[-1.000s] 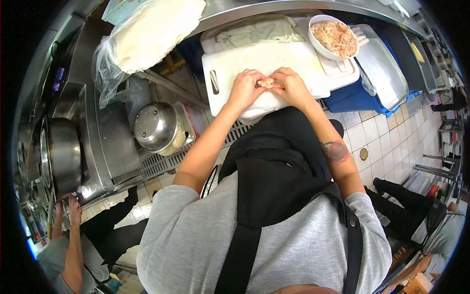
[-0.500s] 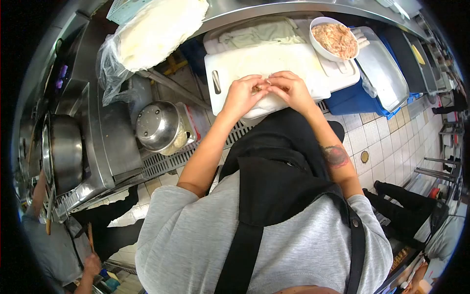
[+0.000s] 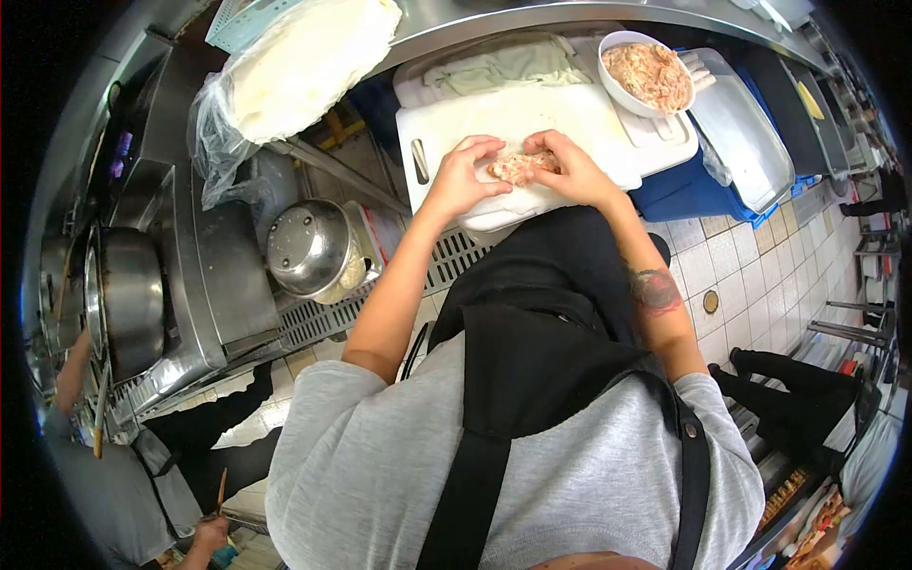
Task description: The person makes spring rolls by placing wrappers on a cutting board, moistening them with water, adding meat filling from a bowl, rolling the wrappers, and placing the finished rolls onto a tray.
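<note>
A lump of pinkish minced filling [image 3: 516, 169] lies on the white cutting board [image 3: 475, 116], stretched out sideways between my hands. My left hand [image 3: 465, 179] is at its left end, with thumb and fingers apart and nothing held. Round the right end, my right hand [image 3: 576, 171] has its fingers at the far side and its thumb against the filling. Whether a pale sheet lies beneath the lump, I cannot tell. Behind the board to the right stands a white bowl [image 3: 614, 87] of the same mixture.
A stack of pale sheets [image 3: 313, 66] in plastic sits at the upper left. A folded cloth [image 3: 508, 63] lies behind the board. On the right is a metal tray [image 3: 746, 142] over a blue crate [image 3: 674, 190]. A steel bowl [image 3: 306, 242] is at left. Co-workers stand on both sides.
My hands have moved apart and the left one has opened, uncovering the filling between them. At the lower left, a co-worker's hand with a stick-like tool has shifted down and right.
</note>
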The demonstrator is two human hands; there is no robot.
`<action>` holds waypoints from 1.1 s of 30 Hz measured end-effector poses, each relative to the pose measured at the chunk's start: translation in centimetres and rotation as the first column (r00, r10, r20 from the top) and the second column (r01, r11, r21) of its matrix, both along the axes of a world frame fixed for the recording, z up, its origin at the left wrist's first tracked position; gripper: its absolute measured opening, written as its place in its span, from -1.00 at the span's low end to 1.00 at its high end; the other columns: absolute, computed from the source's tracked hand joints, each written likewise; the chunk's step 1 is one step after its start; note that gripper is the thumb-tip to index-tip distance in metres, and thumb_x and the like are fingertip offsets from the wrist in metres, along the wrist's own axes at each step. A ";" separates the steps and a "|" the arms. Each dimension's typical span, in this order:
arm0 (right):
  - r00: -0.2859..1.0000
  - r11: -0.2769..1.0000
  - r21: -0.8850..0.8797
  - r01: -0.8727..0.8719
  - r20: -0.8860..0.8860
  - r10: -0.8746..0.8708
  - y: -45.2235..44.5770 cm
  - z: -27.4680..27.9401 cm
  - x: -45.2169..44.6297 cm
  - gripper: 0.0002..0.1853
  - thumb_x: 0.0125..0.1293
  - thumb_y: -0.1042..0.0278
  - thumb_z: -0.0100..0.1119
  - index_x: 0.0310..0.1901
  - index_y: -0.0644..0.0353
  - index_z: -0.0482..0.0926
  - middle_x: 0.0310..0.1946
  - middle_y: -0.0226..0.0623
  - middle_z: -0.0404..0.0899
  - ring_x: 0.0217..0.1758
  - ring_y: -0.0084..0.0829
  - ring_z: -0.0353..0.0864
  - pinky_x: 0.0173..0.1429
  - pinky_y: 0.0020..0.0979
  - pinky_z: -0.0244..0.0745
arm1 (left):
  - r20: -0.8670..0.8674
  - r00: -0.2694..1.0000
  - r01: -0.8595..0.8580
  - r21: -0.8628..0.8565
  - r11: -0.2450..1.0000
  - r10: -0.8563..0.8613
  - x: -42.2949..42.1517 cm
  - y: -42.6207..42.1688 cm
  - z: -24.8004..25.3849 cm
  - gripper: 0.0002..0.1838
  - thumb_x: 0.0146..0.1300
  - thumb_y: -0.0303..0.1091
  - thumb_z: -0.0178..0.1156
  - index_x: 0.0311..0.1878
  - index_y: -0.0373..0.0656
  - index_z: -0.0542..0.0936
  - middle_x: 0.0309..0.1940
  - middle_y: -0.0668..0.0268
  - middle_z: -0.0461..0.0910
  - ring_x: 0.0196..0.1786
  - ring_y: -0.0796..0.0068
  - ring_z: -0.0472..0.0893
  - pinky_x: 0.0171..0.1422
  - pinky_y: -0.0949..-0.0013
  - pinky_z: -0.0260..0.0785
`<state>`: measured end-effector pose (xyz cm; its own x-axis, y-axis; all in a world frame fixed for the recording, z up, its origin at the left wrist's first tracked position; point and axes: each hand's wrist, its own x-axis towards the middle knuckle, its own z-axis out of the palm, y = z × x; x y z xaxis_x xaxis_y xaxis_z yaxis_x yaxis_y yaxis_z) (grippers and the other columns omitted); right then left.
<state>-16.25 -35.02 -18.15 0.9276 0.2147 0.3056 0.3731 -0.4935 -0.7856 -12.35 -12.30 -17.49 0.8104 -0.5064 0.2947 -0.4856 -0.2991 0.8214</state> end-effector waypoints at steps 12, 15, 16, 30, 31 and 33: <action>0.995 0.965 -0.255 0.068 0.089 -0.047 0.3 -0.1 -0.3 -0.74 0.00 0.33 0.48 -0.23 0.16 0.76 -0.28 -0.27 0.65 -0.08 -0.18 0.61 0.04 -0.22 0.53 | -0.023 0.997 -0.067 0.143 0.988 0.071 0.0 -2.1 -0.5 -0.72 -0.14 -0.41 0.55 -0.27 -0.18 0.77 -0.37 0.24 0.72 -0.21 0.29 0.66 -0.07 0.28 0.52; 0.985 0.961 -0.258 0.097 0.163 -0.055 0.2 0.2 -0.3 -0.71 -0.01 0.32 0.50 -0.19 0.14 0.76 -0.23 -0.27 0.65 -0.08 -0.20 0.61 0.05 -0.24 0.53 | 0.022 0.998 -0.067 0.151 0.986 0.064 0.2 -1.7 -0.8 -0.69 -0.11 -0.42 0.54 -0.20 -0.16 0.78 -0.29 0.23 0.74 -0.20 0.31 0.67 -0.05 0.31 0.53; 0.970 0.964 -0.237 0.118 0.234 -0.062 0.3 0.3 -0.4 -0.70 -0.01 0.31 0.51 -0.18 0.13 0.76 -0.22 -0.28 0.65 -0.08 -0.20 0.61 0.05 -0.24 0.53 | 0.027 0.998 -0.057 0.144 0.988 0.053 0.0 -1.4 -0.7 -0.67 -0.10 -0.42 0.53 -0.17 -0.15 0.78 -0.24 0.23 0.75 -0.19 0.33 0.68 -0.02 0.33 0.53; 0.962 0.966 0.031 0.257 -0.106 -0.252 -0.8 -0.3 -1.6 -0.87 0.07 0.48 0.46 -0.35 0.27 0.71 -0.22 -0.28 0.62 -0.17 -0.40 0.63 -0.13 -0.39 0.55 | -0.074 0.984 -0.165 -0.037 0.986 0.162 -1.2 -2.0 -1.0 -0.88 0.04 -0.52 0.45 -0.30 -0.20 0.79 -0.25 0.28 0.77 -0.26 0.50 0.71 -0.11 0.44 0.56; 0.969 0.972 0.006 0.235 -0.082 -0.234 -1.4 -0.8 -1.2 -0.85 0.07 0.47 0.46 -0.33 0.27 0.70 -0.20 -0.27 0.61 -0.15 -0.43 0.63 -0.14 -0.40 0.55 | -0.087 0.984 -0.158 -0.028 0.987 0.155 -1.1 -1.8 -0.8 -0.88 0.04 -0.53 0.45 -0.30 -0.21 0.79 -0.24 0.28 0.77 -0.25 0.50 0.71 -0.10 0.45 0.56; 0.983 0.984 -0.023 0.175 -0.056 -0.176 -2.3 -0.9 -0.9 -0.78 0.06 0.45 0.48 -0.24 0.27 0.69 -0.12 -0.26 0.59 -0.07 -0.45 0.61 -0.10 -0.40 0.54 | -0.089 0.987 -0.136 -0.006 0.991 0.135 -0.8 -1.6 -0.7 -0.84 0.03 -0.52 0.45 -0.26 -0.21 0.78 -0.18 0.28 0.77 -0.23 0.49 0.71 -0.08 0.46 0.56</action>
<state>-17.13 -37.34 -19.01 0.9672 0.0517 0.2485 0.2339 -0.5619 -0.7935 -13.13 -13.85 -18.20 0.8942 -0.3872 0.2246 -0.3671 -0.3474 0.8629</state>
